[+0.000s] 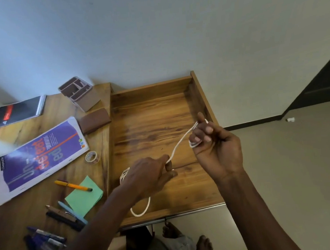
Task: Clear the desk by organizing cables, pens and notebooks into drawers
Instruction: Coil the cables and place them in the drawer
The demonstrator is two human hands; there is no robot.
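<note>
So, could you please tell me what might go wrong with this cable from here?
1. The cable runs taut between the left hand and the right hand. If either grip slips, the coils may spring apart.
2. Its loose loop sits near the front edge of the drawer and could get caught when the drawer shuts.
3. The left forearm is close to the pens and might knock them.
</note>
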